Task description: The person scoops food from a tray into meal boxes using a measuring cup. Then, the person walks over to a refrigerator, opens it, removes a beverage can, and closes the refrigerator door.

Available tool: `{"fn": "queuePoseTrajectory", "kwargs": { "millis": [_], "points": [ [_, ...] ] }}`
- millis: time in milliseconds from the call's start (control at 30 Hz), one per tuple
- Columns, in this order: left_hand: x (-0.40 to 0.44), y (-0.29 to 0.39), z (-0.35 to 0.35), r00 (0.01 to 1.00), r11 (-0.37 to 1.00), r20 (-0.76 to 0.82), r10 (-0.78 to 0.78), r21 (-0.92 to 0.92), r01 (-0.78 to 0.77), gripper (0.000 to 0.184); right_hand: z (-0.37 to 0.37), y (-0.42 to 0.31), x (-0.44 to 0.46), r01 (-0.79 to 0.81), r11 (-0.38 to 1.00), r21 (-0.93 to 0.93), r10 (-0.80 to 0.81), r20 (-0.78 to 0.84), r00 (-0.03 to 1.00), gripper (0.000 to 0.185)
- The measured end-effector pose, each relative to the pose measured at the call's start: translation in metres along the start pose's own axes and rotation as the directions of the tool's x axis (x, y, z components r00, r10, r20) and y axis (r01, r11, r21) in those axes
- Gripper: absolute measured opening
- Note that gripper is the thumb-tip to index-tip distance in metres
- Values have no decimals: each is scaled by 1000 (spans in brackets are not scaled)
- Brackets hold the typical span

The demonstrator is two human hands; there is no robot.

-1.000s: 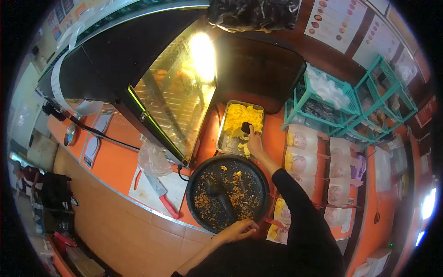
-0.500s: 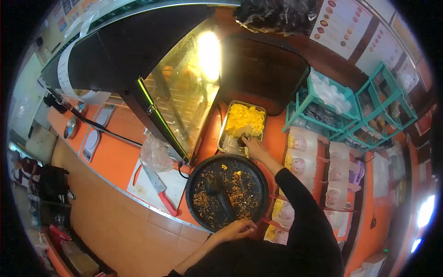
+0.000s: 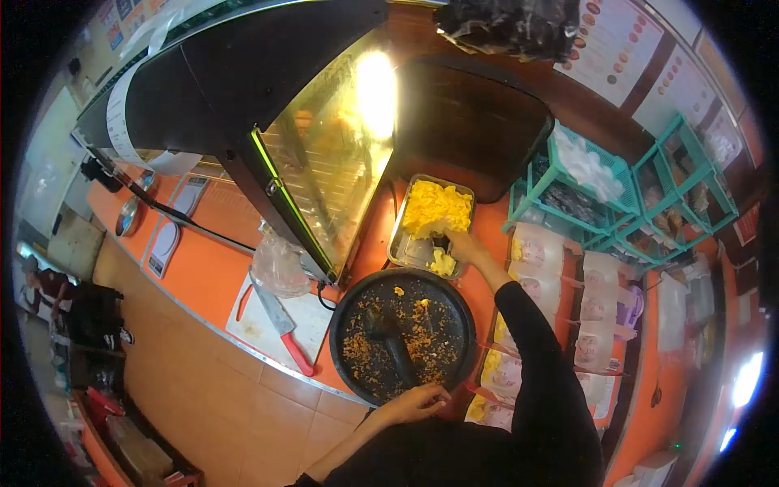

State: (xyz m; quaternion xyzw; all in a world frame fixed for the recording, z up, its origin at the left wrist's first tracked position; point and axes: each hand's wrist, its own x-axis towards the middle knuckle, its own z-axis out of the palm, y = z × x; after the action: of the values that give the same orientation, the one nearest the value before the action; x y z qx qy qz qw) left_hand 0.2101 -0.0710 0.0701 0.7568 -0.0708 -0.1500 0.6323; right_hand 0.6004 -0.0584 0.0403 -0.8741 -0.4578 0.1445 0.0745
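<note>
My right hand point(image 3: 464, 246) is closed around a dark-handled utensil with a pale blade point(image 3: 431, 229); the kind is hard to make out. Its blade touches a crumbly yellow food mass point(image 3: 438, 204) that fills the far part of a metal tray point(image 3: 403, 253). A smaller yellow lump point(image 3: 443, 261) sits at the tray's near end. Close to my body, my left hand point(image 3: 414, 403) rests by the near rim of a large dark mortar point(image 3: 345, 307), fingers loosely bent and apart. A dark pestle point(image 3: 396, 353) leans inside among brown crumbs point(image 3: 361, 357), its handle end near my left fingers.
Left of the mortar, a red-handled knife point(image 3: 286, 325) and a plastic bag point(image 3: 278, 268) lie on a white cutting board point(image 3: 251, 312). A lit glass display case point(image 3: 324, 162) stands behind. Packaged bags point(image 3: 540, 284) line the right side, below green baskets point(image 3: 604, 203).
My right hand has shifted slightly right and farther into the tray with the utensil. A yellow lump now shows at the tray's near end. My left hand stays put.
</note>
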Motion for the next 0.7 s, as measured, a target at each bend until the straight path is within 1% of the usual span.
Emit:
{"fn": "queuePoseTrajectory", "kwargs": {
  "millis": [67, 133, 200, 267, 333, 367, 400, 467, 533, 667, 700],
  "points": [
    [-2, 5, -4, 1000, 1000, -9, -21, -21, 21, 30, -8, -7, -6, 25, 1000, -12, -25, 11, 1000, 50],
    [-2, 1, -6, 1000, 1000, -9, -15, -15, 15, 30, -16, -11, -11, 46, 981, -190, -5, 209, 978, 50],
    [-2, 2, -4, 1000, 1000, -1, -5, -7, 5, 31, -13, -14, -19, 40, 976, -213, 8, 218, 976, 50],
    [0, 7, -3, 999, 999, -39, 33, -29, -34, 24, -9, -10, -22, 37, 971, -238, 16, 216, 976, 51],
    [3, 0, -1, 998, 999, -28, 53, -4, -53, 24, 13, 1, -25, 107, 957, -270, -54, 197, 979, 54],
    [4, -2, 0, 997, 997, -17, 71, 19, -70, 24, 12, -2, -32, 104, 957, -270, -52, 195, 979, 54],
    [4, 0, -1, 997, 997, -14, 72, 21, -72, 24, 8, -7, -40, 109, 959, -262, -62, 181, 982, 55],
    [4, 4, -3, 1000, 1000, -11, 18, -1, -18, 24, 7, -15, -55, 111, 961, -254, -70, 166, 984, 57],
    [3, 3, -3, 1000, 1000, -6, 18, 10, -18, 25, 9, -18, -64, 107, 969, -221, -83, 115, 990, 57],
    [4, -1, -1, 1000, 1000, 12, 17, 5, -17, 27, 12, -9, -66, 151, 961, -232, -118, 148, 982, 59],
    [4, -1, -1, 1000, 1000, 14, 17, 5, -17, 27, 10, -5, -63, 166, 963, -211, -125, 194, 973, 60]
  ]
}}
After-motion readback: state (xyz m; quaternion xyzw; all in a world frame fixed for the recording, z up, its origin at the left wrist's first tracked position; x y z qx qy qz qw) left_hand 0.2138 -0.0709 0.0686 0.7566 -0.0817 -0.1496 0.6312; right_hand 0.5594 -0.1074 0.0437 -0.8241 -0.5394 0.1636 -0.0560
